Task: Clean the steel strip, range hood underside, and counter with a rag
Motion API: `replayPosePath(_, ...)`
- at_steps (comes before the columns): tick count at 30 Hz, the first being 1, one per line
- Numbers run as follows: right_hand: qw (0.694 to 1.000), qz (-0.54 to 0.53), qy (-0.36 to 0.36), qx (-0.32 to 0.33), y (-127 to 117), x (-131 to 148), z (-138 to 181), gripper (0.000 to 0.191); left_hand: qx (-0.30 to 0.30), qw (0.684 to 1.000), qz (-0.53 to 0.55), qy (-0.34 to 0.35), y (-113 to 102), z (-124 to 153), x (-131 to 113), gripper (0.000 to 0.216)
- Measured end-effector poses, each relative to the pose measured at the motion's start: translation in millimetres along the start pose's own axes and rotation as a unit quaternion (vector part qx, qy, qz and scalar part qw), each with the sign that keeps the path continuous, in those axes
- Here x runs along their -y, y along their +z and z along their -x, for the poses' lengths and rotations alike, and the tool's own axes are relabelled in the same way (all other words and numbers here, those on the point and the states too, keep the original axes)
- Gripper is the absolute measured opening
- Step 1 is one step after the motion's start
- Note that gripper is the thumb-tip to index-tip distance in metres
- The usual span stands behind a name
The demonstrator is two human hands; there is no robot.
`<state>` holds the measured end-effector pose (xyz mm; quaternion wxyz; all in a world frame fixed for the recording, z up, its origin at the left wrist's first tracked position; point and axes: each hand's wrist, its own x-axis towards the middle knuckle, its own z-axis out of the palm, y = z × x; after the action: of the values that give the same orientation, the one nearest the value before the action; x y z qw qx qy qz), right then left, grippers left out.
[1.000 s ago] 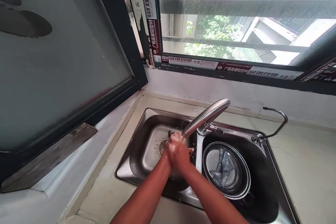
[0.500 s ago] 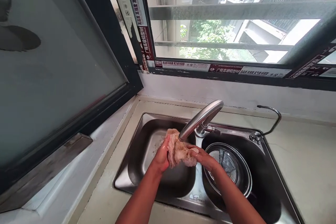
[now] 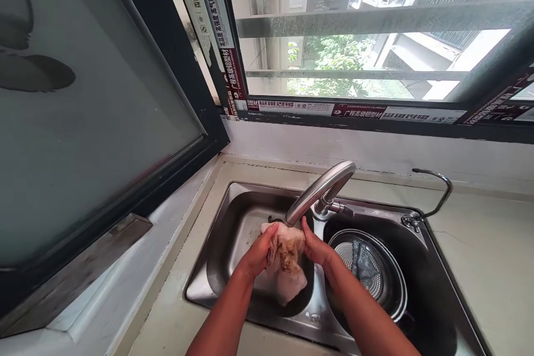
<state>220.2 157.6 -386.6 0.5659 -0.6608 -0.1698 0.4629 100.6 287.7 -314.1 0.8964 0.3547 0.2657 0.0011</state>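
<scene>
A wet, pale pink cloth with brown stains (image 3: pixel 290 256) is bunched between my hands over the left basin, right below the spout of the faucet (image 3: pixel 319 192). My left hand (image 3: pixel 259 250) grips its left side, with the thumb on top. My right hand (image 3: pixel 314 245) holds its upper right edge, fingers pointing up close to the spout. The lower part of the cloth hangs down into the left basin (image 3: pixel 225 267). I cannot make out whether water is running.
In the right basin sits a round metal strainer bowl (image 3: pixel 400 283) with a grey mesh piece (image 3: pixel 362 261) inside. A thin curved tap (image 3: pixel 444 194) rises at the sink's back right corner. An open window sash (image 3: pixel 125 122) leans in on the left, over the counter (image 3: pixel 479 239).
The cloth has been turned and unfolded so that it hangs lower, showing more brown stain. My right hand has shifted up beside the spout, and the view has moved slightly.
</scene>
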Motion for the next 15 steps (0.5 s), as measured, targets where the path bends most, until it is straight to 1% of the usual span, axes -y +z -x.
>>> replayPosePath(1, 0.997, -0.051, 0.013, 0.049, 1, -2, 2, 0.077, -0.007, 1.0, -0.014, 0.008, -3, 0, -1, 0.044)
replayPosePath(2, 0.992, -0.093, 0.019, 0.078, -1, -2, 3, 0.07, -0.018, 0.999, -0.033, 0.013, -5, 1, -2, 0.046)
replayPosePath(3, 0.989, -0.12, 0.016, 0.084, -3, -2, 5, 0.064, -0.029, 0.998, -0.052, 0.014, -8, 1, -3, 0.047)
replayPosePath(6, 0.985, -0.169, -0.025, 0.008, -11, 10, 6, 0.056, -0.053, 0.995, -0.09, 0.005, -17, 2, -1, 0.039)
replayPosePath(8, 0.974, -0.217, -0.053, -0.026, -14, 23, 6, 0.054, -0.057, 0.995, -0.084, -0.002, -23, 2, 5, 0.042)
replayPosePath(9, 0.969, -0.238, -0.063, -0.031, -14, 30, 6, 0.054, -0.063, 0.995, -0.076, -0.004, -26, 0, 9, 0.044)
replayPosePath(12, 0.961, -0.264, -0.076, -0.017, -10, 42, 9, 0.059, -0.096, 0.995, -0.041, 0.003, -35, -6, 20, 0.04)
replayPosePath(15, 0.964, -0.254, -0.077, 0.002, -9, 38, 10, 0.065, -0.131, 0.991, 0.013, 0.035, -41, -13, 25, 0.027)
